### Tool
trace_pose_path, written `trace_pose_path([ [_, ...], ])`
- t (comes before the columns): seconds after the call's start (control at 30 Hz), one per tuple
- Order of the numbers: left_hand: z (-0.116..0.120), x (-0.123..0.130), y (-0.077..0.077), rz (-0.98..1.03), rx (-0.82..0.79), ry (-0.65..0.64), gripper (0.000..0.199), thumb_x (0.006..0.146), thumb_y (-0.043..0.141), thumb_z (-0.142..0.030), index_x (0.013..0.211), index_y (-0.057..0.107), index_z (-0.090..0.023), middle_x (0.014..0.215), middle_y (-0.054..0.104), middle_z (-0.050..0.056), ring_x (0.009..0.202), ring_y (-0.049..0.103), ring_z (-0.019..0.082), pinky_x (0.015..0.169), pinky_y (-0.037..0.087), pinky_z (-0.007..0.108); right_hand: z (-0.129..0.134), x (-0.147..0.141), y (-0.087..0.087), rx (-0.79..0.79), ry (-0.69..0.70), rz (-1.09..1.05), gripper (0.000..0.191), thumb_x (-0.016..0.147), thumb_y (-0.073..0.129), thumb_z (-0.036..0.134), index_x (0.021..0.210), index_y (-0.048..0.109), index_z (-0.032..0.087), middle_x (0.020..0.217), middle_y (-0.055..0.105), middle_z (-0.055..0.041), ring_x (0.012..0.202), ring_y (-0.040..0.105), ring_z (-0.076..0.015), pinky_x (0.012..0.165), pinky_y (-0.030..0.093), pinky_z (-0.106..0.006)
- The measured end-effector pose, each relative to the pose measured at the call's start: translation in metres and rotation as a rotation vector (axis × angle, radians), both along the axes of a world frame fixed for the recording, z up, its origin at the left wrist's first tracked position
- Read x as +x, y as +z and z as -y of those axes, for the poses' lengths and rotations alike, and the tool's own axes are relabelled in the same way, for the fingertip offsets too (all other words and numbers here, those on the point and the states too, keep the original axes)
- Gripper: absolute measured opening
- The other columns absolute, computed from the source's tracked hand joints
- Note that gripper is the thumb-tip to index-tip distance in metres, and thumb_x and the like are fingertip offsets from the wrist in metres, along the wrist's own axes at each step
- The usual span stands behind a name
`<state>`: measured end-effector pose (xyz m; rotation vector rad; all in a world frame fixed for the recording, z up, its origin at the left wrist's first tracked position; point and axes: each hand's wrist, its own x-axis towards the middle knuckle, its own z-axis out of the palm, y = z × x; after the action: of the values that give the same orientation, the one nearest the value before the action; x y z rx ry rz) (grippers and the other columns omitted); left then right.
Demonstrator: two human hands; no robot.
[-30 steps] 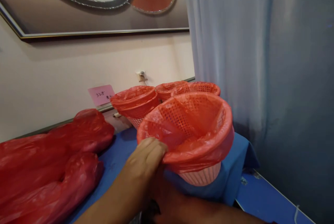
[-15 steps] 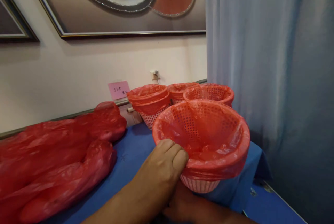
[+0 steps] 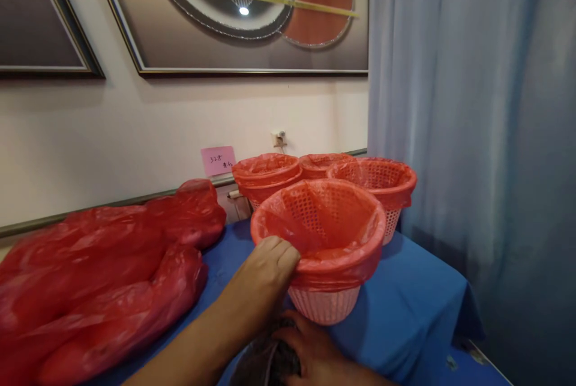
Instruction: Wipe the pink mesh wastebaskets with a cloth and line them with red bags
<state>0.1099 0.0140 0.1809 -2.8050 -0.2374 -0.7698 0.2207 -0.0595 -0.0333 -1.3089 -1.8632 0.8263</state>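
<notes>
My left hand [image 3: 273, 266] is closed over the near left rim of a pink plastic wastebasket [image 3: 326, 305], lined with a red plastic bag [image 3: 335, 269] folded down over its edge. The basket stands upright on the blue-covered table. Low in the view, my right hand [image 3: 315, 353] curls its fingers at a dark, crumpled thing [image 3: 263, 362], cut off by the lower edge; its kind does not show. Left of my arm lies a large heap of red plastic bags [image 3: 103, 278].
Several more lined baskets stand behind, among them one at the right [image 3: 391, 218] and one at the left [image 3: 267, 170]. The blue tablecloth [image 3: 418, 290] hangs over the right side. A pink note [image 3: 218, 161] and a wall socket [image 3: 279, 138] are behind; a grey-blue curtain [image 3: 450, 104] hangs right.
The near basket has shifted left, away from the basket behind it, with my left hand still on its rim. My right hand now shows beside a dark thing. The view has tilted slightly upward.
</notes>
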Motion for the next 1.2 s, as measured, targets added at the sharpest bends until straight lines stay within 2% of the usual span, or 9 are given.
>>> trace_pose_path([
  [0.13,-0.021,-0.012,-0.003,0.04,0.007,0.105,0.019,0.099,0.047,-0.007,0.086,0.051,-0.022,0.084,0.057,0.001,0.078,0.051,0.021,0.072,0.039,0.034,0.0,-0.004,-0.007,0.038,-0.051,-0.043,0.075,0.071,0.08,0.022,0.143,0.06,0.029,0.163,0.043,-0.0081,0.148,0.044,-0.0276,0.125,0.032,-0.039],
  [0.23,-0.04,-0.007,-0.001,-0.014,0.029,0.223,0.019,0.095,0.052,-0.007,0.083,0.05,-0.022,0.083,0.059,0.002,0.079,0.053,0.022,0.073,0.04,0.035,-0.004,-0.002,-0.01,0.0,-0.016,0.001,0.082,0.067,0.084,0.023,0.145,0.059,0.03,0.164,0.04,-0.0099,0.148,0.045,-0.0303,0.124,0.034,-0.042],
  [0.33,-0.052,0.004,0.0,-0.052,0.025,0.282,0.018,0.094,0.052,-0.008,0.083,0.051,-0.022,0.083,0.06,0.002,0.08,0.053,0.023,0.074,0.042,0.035,-0.01,0.001,-0.014,-0.03,0.031,0.029,0.085,0.066,0.085,0.025,0.147,0.057,0.031,0.166,0.037,-0.0101,0.148,0.044,-0.0324,0.124,0.035,-0.045],
  [0.63,-0.053,0.019,-0.006,-0.084,0.0,0.255,0.017,0.096,0.05,-0.008,0.087,0.054,-0.021,0.087,0.062,0.004,0.085,0.054,0.023,0.078,0.045,0.036,-0.011,0.002,-0.017,-0.039,0.044,0.021,0.087,0.067,0.085,0.025,0.149,0.056,0.03,0.166,0.036,-0.011,0.15,0.042,-0.0328,0.125,0.034,-0.045],
  [0.8,-0.068,0.018,-0.008,-0.086,-0.03,0.261,0.015,0.094,0.053,-0.008,0.086,0.053,-0.021,0.088,0.062,0.003,0.086,0.055,0.022,0.078,0.046,0.036,-0.01,0.003,-0.015,-0.041,0.052,0.011,0.085,0.068,0.084,0.023,0.147,0.057,0.031,0.167,0.036,-0.0107,0.149,0.044,-0.0318,0.124,0.035,-0.045],
  [1.03,-0.075,0.002,-0.005,-0.061,-0.033,0.292,0.016,0.089,0.054,-0.006,0.085,0.052,-0.022,0.086,0.061,0.003,0.085,0.056,0.023,0.077,0.046,0.036,-0.013,0.003,-0.016,-0.08,0.06,0.039,0.089,0.066,0.089,0.025,0.149,0.056,0.032,0.168,0.034,-0.0116,0.149,0.045,-0.0329,0.123,0.036,-0.046],
  [1.2,-0.067,-0.035,0.003,-0.031,-0.022,0.305,0.014,0.093,0.057,-0.013,0.085,0.052,-0.023,0.083,0.06,0.003,0.082,0.057,0.024,0.074,0.045,0.036,-0.017,0.001,-0.022,-0.104,0.052,0.073,0.094,0.063,0.093,0.025,0.149,0.056,0.032,0.168,0.035,-0.0111,0.15,0.043,-0.035,0.123,0.037,-0.047],
])
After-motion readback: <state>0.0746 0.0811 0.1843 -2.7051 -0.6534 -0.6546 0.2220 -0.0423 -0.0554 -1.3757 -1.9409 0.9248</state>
